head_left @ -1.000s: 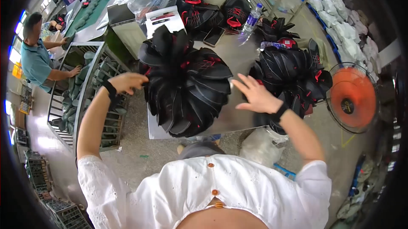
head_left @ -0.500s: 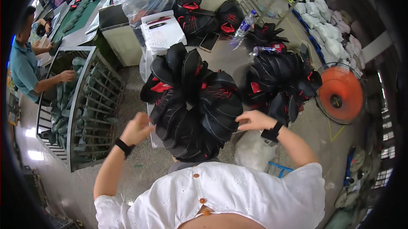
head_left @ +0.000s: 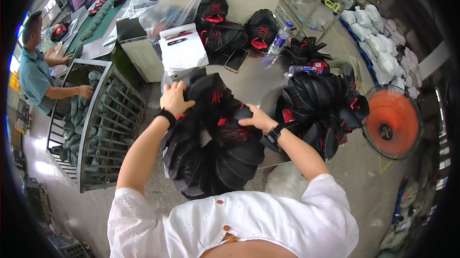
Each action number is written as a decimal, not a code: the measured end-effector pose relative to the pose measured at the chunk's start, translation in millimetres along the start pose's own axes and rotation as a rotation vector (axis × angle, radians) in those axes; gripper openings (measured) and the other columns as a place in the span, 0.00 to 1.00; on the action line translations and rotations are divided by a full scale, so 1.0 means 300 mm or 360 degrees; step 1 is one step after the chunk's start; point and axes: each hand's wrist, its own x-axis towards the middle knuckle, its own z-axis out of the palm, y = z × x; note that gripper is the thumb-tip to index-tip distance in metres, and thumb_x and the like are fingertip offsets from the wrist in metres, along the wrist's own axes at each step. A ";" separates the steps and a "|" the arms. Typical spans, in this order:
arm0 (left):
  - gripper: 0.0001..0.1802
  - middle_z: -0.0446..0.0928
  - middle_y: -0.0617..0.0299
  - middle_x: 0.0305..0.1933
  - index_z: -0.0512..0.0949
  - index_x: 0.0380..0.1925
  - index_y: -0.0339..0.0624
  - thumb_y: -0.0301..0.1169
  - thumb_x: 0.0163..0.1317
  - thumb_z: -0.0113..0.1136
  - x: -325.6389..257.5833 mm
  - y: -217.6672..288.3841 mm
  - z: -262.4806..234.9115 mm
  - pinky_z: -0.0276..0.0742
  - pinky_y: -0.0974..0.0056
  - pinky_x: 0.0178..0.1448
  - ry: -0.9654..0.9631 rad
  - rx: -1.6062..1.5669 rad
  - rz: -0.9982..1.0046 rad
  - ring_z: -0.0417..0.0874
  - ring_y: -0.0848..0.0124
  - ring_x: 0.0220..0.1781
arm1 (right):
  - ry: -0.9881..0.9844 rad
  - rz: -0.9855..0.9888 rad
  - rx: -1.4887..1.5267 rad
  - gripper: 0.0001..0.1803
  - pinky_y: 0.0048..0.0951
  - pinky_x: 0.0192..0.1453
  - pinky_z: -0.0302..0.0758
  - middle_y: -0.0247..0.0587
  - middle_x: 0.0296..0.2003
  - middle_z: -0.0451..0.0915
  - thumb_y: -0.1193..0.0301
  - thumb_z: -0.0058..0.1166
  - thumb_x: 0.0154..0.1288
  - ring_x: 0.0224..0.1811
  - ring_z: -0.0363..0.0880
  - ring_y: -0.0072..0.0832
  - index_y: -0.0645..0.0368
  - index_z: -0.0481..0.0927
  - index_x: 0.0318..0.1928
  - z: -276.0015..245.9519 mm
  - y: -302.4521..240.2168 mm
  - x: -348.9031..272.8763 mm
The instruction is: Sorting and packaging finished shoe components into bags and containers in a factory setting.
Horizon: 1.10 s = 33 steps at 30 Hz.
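Black-red shoe-upper bundle (head_left: pixel 215 148): left hand (head_left: pixel 175 97), right hand (head_left: pixel 258 119) pressing, fingers spread; white paper pad (head_left: pixel 182 52) behind.

We're seeing the bundle of black shoe uppers (head_left: pixel 215 148) looking like matt synthetic fabric with red stitched patches. The second bundle (head_left: pixel 321 109) is showing the same cloth, slightly shinier on the folds. The table top (head_left: pixel 254 83) is reading as smooth, dull grey sheet. The rack (head_left: pixel 103 124) is looking like painted metal wire. The fan (head_left: pixel 392 121) is showing an orange plastic grille, glossy. The bottle (head_left: pixel 279 41) is appearing as clear plastic. Our blouse (head_left: pixel 268 224) is looking like white textured cotton.
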 end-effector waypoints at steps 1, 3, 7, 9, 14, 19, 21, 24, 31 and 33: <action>0.19 0.71 0.60 0.36 0.72 0.27 0.44 0.39 0.37 0.69 -0.021 0.015 0.004 0.71 0.58 0.45 -0.0037 0.0022 0.0098 0.67 0.56 0.46 | 0.0027 -0.0028 0.0156 0.36 0.27 0.56 0.65 0.38 0.46 0.74 0.79 0.67 0.39 0.47 0.71 0.26 0.65 0.67 0.54 0.012 -0.012 -0.050; 0.13 0.69 0.61 0.31 0.70 0.15 0.44 0.34 0.39 0.66 -0.043 0.069 0.004 0.72 0.60 0.42 -0.0026 -0.0055 0.0307 0.68 0.59 0.44 | 0.0150 -0.0193 0.0096 0.38 0.25 0.56 0.65 0.37 0.47 0.73 0.84 0.64 0.37 0.48 0.71 0.24 0.65 0.67 0.55 0.004 -0.040 -0.117; 0.10 0.70 0.59 0.28 0.70 0.14 0.44 0.29 0.39 0.63 0.032 0.135 -0.156 0.71 0.57 0.37 0.0298 -0.0246 0.0600 0.71 0.58 0.38 | 0.0174 -0.0367 0.0184 0.41 0.24 0.58 0.64 0.35 0.50 0.72 0.85 0.61 0.35 0.51 0.69 0.22 0.66 0.65 0.57 -0.005 -0.279 -0.260; 0.06 0.68 0.54 0.22 0.69 0.16 0.41 0.25 0.43 0.57 0.093 0.158 -0.322 0.70 0.58 0.30 0.0589 -0.0330 0.0548 0.72 0.56 0.27 | 0.0274 -0.0623 -0.0163 0.42 0.24 0.57 0.65 0.38 0.49 0.73 0.83 0.62 0.35 0.49 0.71 0.22 0.68 0.64 0.57 -0.049 -0.427 -0.342; 0.10 0.68 0.63 0.23 0.67 0.22 0.36 0.28 0.53 0.58 0.055 0.201 -0.898 0.67 0.71 0.37 0.1263 -0.0321 0.0764 0.69 0.76 0.27 | 0.0500 -0.1369 -0.1396 0.38 0.28 0.51 0.67 0.42 0.41 0.76 0.77 0.64 0.35 0.43 0.74 0.32 0.56 0.69 0.55 0.016 -0.841 -0.596; 0.08 0.67 0.67 0.30 0.64 0.24 0.38 0.20 0.55 0.54 -0.175 0.058 -0.931 0.63 0.75 0.41 0.1400 -0.0794 0.0884 0.66 0.79 0.33 | 0.0742 -0.1853 -0.2409 0.24 0.36 0.43 0.62 0.25 0.24 0.73 0.69 0.59 0.42 0.35 0.71 0.24 0.48 0.77 0.46 0.091 -0.775 -0.747; 0.08 0.67 0.64 0.33 0.63 0.22 0.38 0.18 0.56 0.50 -0.287 -0.052 -0.727 0.64 0.72 0.43 0.1359 -0.0814 0.0708 0.66 0.77 0.36 | 0.0784 -0.1870 -0.2621 0.17 0.42 0.54 0.61 0.21 0.22 0.71 0.68 0.51 0.50 0.34 0.71 0.22 0.42 0.77 0.44 0.109 -0.575 -0.767; 0.12 0.65 0.57 0.30 0.63 0.20 0.39 0.13 0.41 0.53 -0.468 -0.148 -0.375 0.66 0.64 0.41 0.0864 -0.0875 0.0727 0.68 0.61 0.34 | 0.0564 -0.1463 -0.2529 0.20 0.48 0.59 0.59 0.21 0.30 0.75 0.70 0.48 0.51 0.42 0.71 0.19 0.34 0.77 0.46 0.131 -0.205 -0.736; 0.13 0.68 0.53 0.41 0.68 0.29 0.38 0.13 0.43 0.55 -0.698 -0.344 0.281 0.67 0.58 0.53 0.0025 -0.0839 0.0289 0.70 0.52 0.51 | -0.0035 -0.0342 -0.2124 0.11 0.39 0.55 0.65 0.28 0.40 0.77 0.70 0.51 0.50 0.50 0.71 0.28 0.50 0.79 0.36 0.276 0.367 -0.703; 0.14 0.68 0.52 0.46 0.69 0.34 0.38 0.16 0.45 0.54 -0.694 -0.304 0.195 0.63 0.55 0.58 0.0088 -0.0700 0.0380 0.65 0.51 0.58 | 0.0360 0.0127 -0.1382 0.10 0.33 0.47 0.70 0.35 0.42 0.77 0.70 0.53 0.52 0.46 0.74 0.34 0.54 0.79 0.37 0.323 0.379 -0.746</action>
